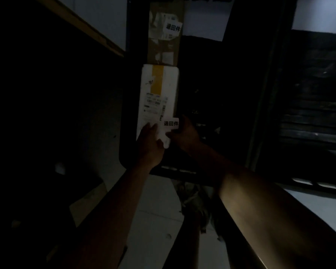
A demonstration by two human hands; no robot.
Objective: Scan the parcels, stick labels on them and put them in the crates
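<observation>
Dimly lit: white parcel [157, 101] pressed at near end by flat fingers of left hand [150, 146]; printed label [171, 123] pinched by right hand [184, 133] at parcel's right edge; brown parcel [164, 33] beyond.

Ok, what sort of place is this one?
Probably a dim parcel-sorting or returns area: a white parcel with a shipping label, a brown carton behind it, both bearing printed stickers, lying in a dark crate.

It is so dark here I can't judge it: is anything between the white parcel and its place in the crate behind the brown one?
Nothing visible is. The white parcel lies in the dark crate, its far end against the brown parcel. The left hand rests on its near end and the right hand holds its near right corner. The crate's dark right side is unreadable.
</observation>
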